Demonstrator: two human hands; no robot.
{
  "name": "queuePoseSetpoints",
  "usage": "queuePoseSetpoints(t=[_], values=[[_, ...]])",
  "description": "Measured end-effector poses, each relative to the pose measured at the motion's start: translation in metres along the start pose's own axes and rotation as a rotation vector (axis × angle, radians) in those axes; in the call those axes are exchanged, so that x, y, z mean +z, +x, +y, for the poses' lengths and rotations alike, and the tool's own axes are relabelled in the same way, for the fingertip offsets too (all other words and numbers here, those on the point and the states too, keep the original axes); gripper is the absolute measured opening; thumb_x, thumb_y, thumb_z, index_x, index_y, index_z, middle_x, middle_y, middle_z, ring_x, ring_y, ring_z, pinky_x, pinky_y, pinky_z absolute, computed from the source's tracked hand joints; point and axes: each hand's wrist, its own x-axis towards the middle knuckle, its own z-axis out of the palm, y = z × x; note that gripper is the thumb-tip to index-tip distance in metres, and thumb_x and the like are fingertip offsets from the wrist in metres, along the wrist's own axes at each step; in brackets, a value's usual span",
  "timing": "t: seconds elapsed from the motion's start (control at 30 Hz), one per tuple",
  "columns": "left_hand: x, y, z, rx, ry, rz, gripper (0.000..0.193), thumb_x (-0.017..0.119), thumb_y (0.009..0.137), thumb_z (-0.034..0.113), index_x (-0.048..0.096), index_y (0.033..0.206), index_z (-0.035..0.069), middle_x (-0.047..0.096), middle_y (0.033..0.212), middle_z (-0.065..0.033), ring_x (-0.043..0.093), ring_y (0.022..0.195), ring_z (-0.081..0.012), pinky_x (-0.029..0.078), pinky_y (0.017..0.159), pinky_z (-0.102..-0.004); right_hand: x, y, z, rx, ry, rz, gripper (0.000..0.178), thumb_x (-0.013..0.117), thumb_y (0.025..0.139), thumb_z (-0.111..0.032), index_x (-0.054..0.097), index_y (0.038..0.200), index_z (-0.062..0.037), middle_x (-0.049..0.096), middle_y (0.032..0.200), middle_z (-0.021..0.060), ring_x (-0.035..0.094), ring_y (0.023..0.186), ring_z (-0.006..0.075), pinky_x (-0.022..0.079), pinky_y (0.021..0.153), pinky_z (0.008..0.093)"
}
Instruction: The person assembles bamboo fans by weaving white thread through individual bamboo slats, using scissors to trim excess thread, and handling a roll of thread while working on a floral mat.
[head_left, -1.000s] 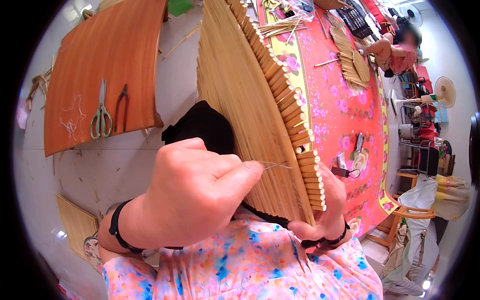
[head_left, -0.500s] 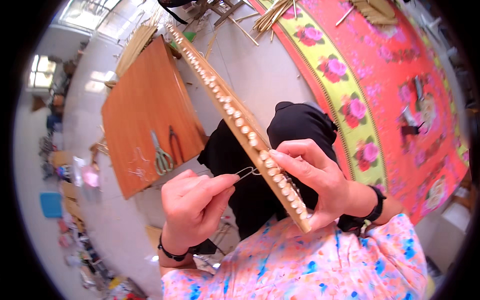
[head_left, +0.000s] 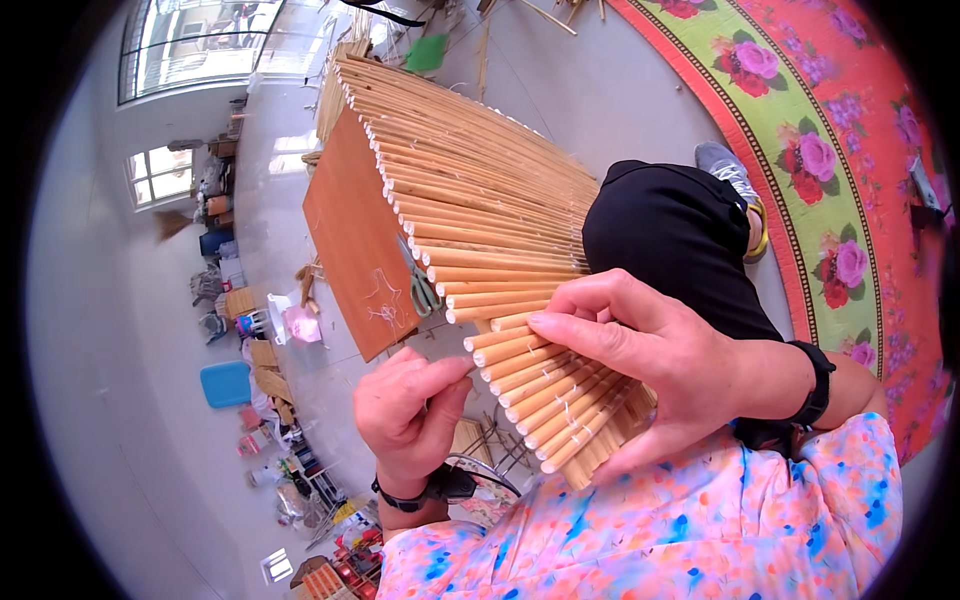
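A fan-like row of slender tan sticks [head_left: 480, 210], bound side by side, stretches from my lap toward the far left, with pale cut ends along its left edge. My right hand [head_left: 660, 350] grips its near part, the thumb on top over one short stick and the other fingers at the side and underneath. White stitches cross the nearest sticks. My left hand [head_left: 410, 405] is closed in a pinch beside the stick ends; the thin pale thread it held a moment ago hardly shows now.
Left of the sticks lies a brown wooden board [head_left: 340, 230] with green-handled scissors [head_left: 422, 290] and tangled white thread [head_left: 385, 305]. A floral red and green cloth [head_left: 800, 150] covers the floor at right. Household clutter lines the left wall near a blue plastic item [head_left: 225, 385].
The stick row has turned from edge-on to showing its broad face. My left hand has moved slightly right and down, close to the stick ends. The view has shifted left.
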Motion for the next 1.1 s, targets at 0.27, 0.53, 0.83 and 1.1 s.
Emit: queuePoseSetpoints(t=[0.27,0.53,0.83,1.1], values=[[0.003,-0.007,0.018,-0.204,-0.024,0.063,0.016,0.068,0.068,-0.008,0.066,0.082,0.0,0.047,0.053,-0.0033,0.041,0.047,-0.0142,0.028,0.044,-0.027,-0.001,0.001,0.005,0.002,0.065,0.008,0.092,0.083,0.062,-0.042,0.044,0.132,0.0051,0.043,0.12,0.0187,0.05,0.103,0.0258,0.047,0.082,0.0334],[0.007,-0.007,0.017,-0.186,-0.043,0.112,0.014,0.068,0.07,-0.009,0.065,0.081,0.0,0.045,0.053,-0.0028,0.039,0.047,-0.0145,0.026,0.046,-0.0272,-0.002,0.004,0.006,-0.066,-0.021,0.042,0.088,0.083,0.06,-0.043,0.049,0.126,0.005,0.047,0.114,0.0183,0.054,0.094,0.0266,0.051,0.075,0.0342],[0.012,-0.004,0.014,-0.109,-0.059,0.116,0.011,0.068,0.072,-0.007,0.063,0.081,0.0,0.043,0.053,-0.0023,0.036,0.046,-0.0155,0.027,0.048,-0.0288,0.0,0.007,0.007,-0.074,-0.028,0.05,0.085,0.082,0.06,-0.043,0.051,0.123,0.0055,0.049,0.112,0.0196,0.055,0.094,0.0278,0.051,0.073,0.0342],[0.02,0.002,0.016,-0.119,-0.04,0.09,0.013,0.061,0.071,-0.01,0.063,0.082,-0.002,0.056,0.061,-0.0092,0.05,0.051,-0.022,0.038,0.052,-0.0294,0.008,0.008,0.008,-0.093,-0.017,0.071,0.081,0.081,0.061,-0.041,0.052,0.12,0.0065,0.05,0.11,0.0195,0.056,0.09,0.0302,0.051,0.073,0.0364]])
